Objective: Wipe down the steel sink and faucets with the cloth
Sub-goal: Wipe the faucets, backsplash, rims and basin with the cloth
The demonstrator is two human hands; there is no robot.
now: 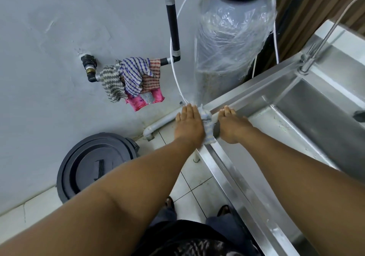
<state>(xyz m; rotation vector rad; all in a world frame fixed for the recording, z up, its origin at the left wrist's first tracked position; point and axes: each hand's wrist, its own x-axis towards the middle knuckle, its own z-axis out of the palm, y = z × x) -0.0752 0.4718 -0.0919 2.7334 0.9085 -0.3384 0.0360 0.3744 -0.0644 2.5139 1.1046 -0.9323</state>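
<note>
Head view: crumpled pale blue-white cloth (208, 126) on steel sink (276, 129) corner, between two flat, spread grips.

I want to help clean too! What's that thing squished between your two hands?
In the head view, a pale blue-and-white cloth lies between the left hand and the right hand, draped over the corner of the steel sink.

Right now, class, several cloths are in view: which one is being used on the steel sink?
The pale blue-grey cloth, pressed on the steel sink's corner between the left hand and right hand; the striped and checked cloths hang over the wall pipe.
</note>
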